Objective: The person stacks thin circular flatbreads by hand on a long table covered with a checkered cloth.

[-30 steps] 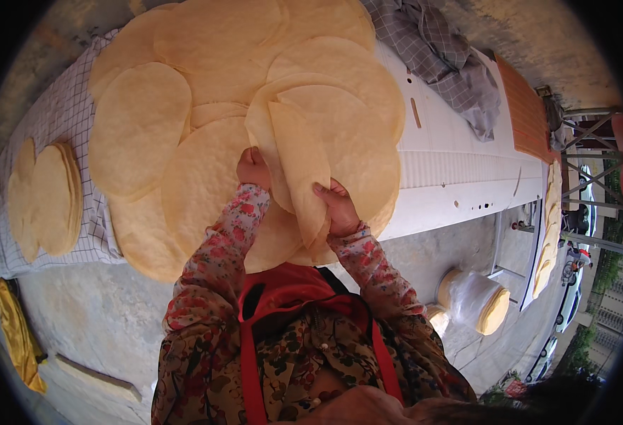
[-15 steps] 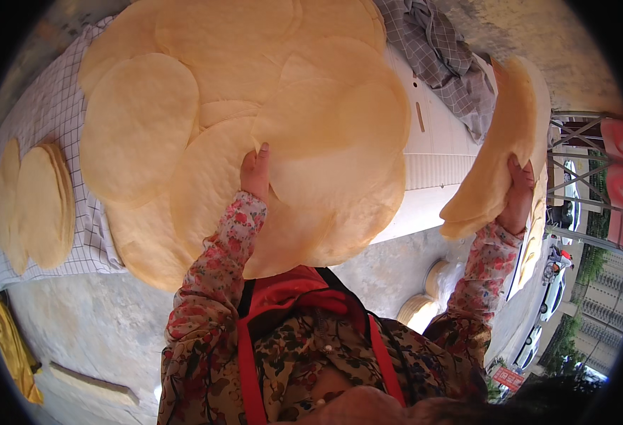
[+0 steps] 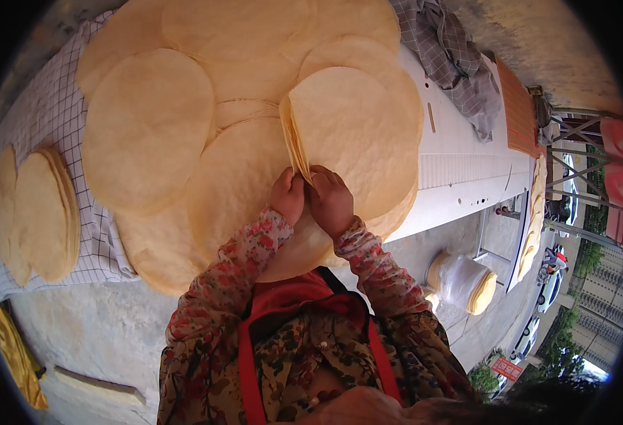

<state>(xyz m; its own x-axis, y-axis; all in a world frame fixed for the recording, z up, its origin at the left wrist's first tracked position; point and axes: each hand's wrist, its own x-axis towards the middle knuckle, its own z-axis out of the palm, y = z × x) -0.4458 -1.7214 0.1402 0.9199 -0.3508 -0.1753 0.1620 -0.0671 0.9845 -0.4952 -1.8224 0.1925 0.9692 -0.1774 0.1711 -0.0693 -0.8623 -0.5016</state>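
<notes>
Large, thin, pale-yellow round flatbreads [image 3: 237, 78] lie overlapping in a broad pile on the table. On the right of the pile rests a small stack of flatbreads [image 3: 361, 134], its left edge slightly lifted so that several layers show. Both hands meet at that stack's near left edge. My left hand [image 3: 288, 197] pinches the layered edges with thumb and fingers. Close beside it, my right hand [image 3: 331, 202] grips the same edge, knuckles up. Some fingertips are hidden behind the edge.
A checked cloth [image 3: 42, 127] hangs at the left with more flatbreads [image 3: 42, 216] on it. A grey checked cloth [image 3: 453, 64] lies at the far right. A plastic-wrapped flatbread stack [image 3: 464, 282] stands low at the right, past the white table surface [image 3: 460, 170]. Parked cars [image 3: 550, 292] show beyond.
My right hand has brought the folded flatbreads from the far right onto the pile, where they now lie spread out. My left hand has shifted right and slightly nearer, beside it.
</notes>
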